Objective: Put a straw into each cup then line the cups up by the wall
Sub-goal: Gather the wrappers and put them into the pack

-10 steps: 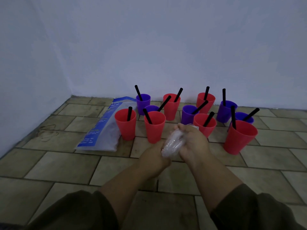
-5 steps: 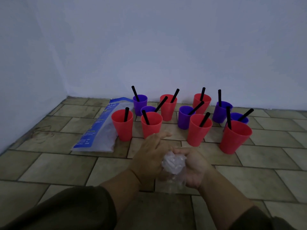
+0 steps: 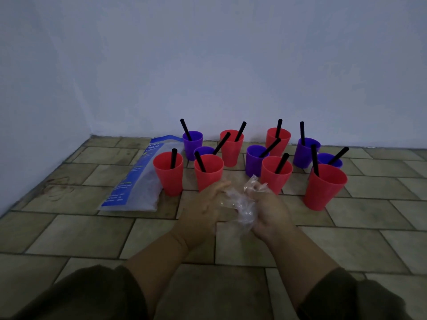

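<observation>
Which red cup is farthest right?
The red cup at the right end of the front row, right of the right hand gripping crumpled clear plastic. A purple cup stands just behind it; all the others sit further left.

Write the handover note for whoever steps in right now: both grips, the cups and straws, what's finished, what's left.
Left grip: open, straight fingers against the crumpled clear plastic wrapper.
Right grip: curled round that wrapper.
Things: six red cups and five purple cups stand in a loose cluster on the tiled floor near the back wall, not in one row. A blue-printed bag lies to their left.
Done: a black straw stands in every cup.
Left: put the wrapper aside, then line the cups up along the wall.
</observation>
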